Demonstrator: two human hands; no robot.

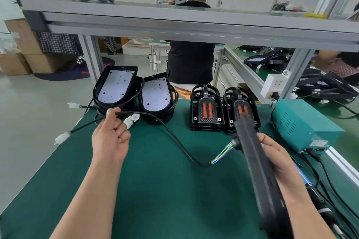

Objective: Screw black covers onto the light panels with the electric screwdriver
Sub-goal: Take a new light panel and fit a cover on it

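Observation:
My right hand [275,153] grips a black light panel [258,170] held edge-on above the green mat, blurred. A black cable [174,136] with coloured wires at its end runs from the panel to my left hand [110,137], which holds the cable near its white connector [132,119]. Two stacks of light panels [114,87] [155,95] with white LED boards stand at the back left. At the back middle, two stacks of black covers [206,108] [240,106] show orange inserts. The electric screwdriver [318,202] lies at the right, behind my right forearm.
A teal power box [305,122] sits at the right with cables trailing toward me. A white socket block [274,85] hangs on the frame post. An aluminium shelf [174,19] crosses overhead. A person sits with their back turned behind the bench. Loose white connectors [62,137] lie at the left edge.

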